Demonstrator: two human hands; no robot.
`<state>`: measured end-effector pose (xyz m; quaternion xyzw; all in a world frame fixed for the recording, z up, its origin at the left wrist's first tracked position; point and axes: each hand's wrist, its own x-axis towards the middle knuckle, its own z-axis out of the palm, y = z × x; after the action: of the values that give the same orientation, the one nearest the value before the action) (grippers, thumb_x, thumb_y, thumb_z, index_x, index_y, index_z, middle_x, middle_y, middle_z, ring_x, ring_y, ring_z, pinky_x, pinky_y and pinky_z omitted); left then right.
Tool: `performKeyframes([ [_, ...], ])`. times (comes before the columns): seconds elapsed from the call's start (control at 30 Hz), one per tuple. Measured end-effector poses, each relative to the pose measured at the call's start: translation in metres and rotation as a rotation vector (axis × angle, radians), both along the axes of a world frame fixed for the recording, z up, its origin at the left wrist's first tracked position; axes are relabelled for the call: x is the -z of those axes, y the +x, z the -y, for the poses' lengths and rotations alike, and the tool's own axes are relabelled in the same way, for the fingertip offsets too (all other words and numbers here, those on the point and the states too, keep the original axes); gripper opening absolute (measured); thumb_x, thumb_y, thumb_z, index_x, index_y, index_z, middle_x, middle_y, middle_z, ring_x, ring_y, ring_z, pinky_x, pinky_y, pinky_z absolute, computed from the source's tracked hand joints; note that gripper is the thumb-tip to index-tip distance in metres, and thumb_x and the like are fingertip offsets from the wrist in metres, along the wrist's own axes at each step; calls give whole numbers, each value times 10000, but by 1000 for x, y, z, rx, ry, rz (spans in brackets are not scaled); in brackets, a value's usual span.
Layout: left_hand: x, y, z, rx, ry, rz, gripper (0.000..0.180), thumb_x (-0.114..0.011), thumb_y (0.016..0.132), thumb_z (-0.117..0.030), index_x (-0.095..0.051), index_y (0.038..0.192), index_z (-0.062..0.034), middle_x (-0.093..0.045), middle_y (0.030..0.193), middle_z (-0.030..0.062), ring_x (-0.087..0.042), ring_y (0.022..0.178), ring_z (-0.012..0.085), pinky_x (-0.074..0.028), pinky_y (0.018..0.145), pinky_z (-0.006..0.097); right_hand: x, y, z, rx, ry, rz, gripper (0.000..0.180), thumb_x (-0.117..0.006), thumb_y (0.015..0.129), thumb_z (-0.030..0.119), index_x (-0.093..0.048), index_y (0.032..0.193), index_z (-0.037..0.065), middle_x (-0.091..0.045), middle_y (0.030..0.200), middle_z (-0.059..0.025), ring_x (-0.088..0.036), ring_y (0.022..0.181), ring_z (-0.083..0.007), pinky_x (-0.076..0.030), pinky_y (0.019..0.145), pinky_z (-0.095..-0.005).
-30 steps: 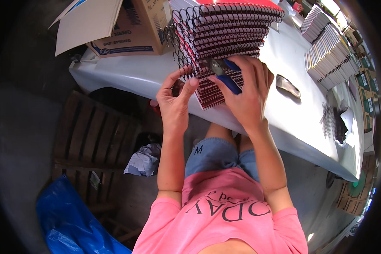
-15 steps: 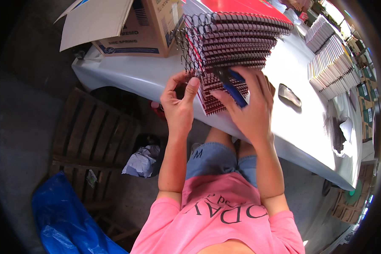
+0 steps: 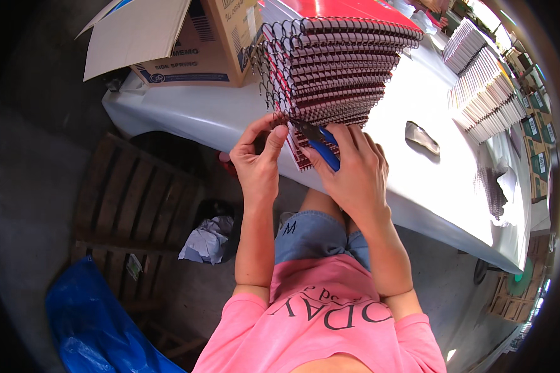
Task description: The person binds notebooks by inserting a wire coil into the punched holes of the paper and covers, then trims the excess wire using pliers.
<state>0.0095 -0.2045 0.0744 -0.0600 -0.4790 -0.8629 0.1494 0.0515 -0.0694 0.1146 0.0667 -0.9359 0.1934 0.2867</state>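
In front of me on the table's near edge stands a tall stack of spiral-bound notebooks (image 3: 339, 78), red cover on top, with black coil ends sticking out at its left. My left hand (image 3: 259, 158) pinches a coil end low on that side between thumb and fingers. Blue-handled pliers (image 3: 325, 150) are gripped in my right hand (image 3: 358, 171). Their dark jaws reach left to the coil end beside my left fingertips. Whether the jaws are closed on the wire I cannot tell.
An open cardboard box (image 3: 196, 53) stands left of the stack on the white-covered table (image 3: 417, 180). To the right lie a small glossy object (image 3: 422, 138), more notebook stacks (image 3: 488, 93) and dark coils (image 3: 494, 193). Crumpled paper (image 3: 210, 239), a wooden pallet (image 3: 127, 193) and blue plastic sheeting (image 3: 99, 317) are below.
My right hand has brought the pliers left and slightly down, so the jaws now meet the coil end at my left fingers. The left hand keeps its pinch.
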Motion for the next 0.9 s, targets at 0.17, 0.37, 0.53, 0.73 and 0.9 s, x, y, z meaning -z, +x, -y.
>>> performKeyframes([
  [0.17, -3, 0, -2, -8, 10, -22, 268, -700, 854, -125, -631, 1080, 2, -651, 920, 22, -412, 615, 9, -279, 510, 168, 8, -3, -8, -55, -181, 131, 342, -734, 719, 228, -611, 1016, 110, -602, 889, -51, -608, 779, -259, -451, 652, -394],
  [0.37, -2, 4, 1, -42, -157, -33, 291, -694, 865, -159, -618, 1100, -4, -650, 964, 33, -444, 653, 15, -301, 535, 165, -5, 6, -11, -25, -36, -58, 375, -736, 708, 226, -624, 1050, 117, -581, 953, -28, -571, 881, -231, -402, 773, -384],
  [0.53, -4, 7, 0, -66, -174, -75, 283, -690, 871, -165, -622, 1091, -1, -659, 956, 35, -537, 771, 37, -335, 568, 162, -6, 2, -2, 21, -2, -87, 403, -748, 698, 268, -620, 1050, 119, -555, 981, -15, -555, 905, -216, -382, 798, -399],
  [0.73, -1, 7, 0, -97, -223, -89, 279, -687, 874, -176, -624, 1081, 1, -670, 925, 38, -488, 724, 11, -318, 563, 156, -13, 4, 5, 60, 113, -40, 417, -753, 671, 215, -596, 1047, 121, -545, 923, -33, -582, 854, -217, -438, 719, -384],
  [0.9, 2, 7, -4, -97, -176, -81, 258, -661, 893, -172, -616, 1081, -1, -667, 913, 42, -450, 667, 4, -306, 538, 152, 0, -2, -5, 4, 52, 71, 459, -761, 639, 162, -584, 1061, 121, -570, 872, -58, -618, 801, -228, -484, 643, -361],
])
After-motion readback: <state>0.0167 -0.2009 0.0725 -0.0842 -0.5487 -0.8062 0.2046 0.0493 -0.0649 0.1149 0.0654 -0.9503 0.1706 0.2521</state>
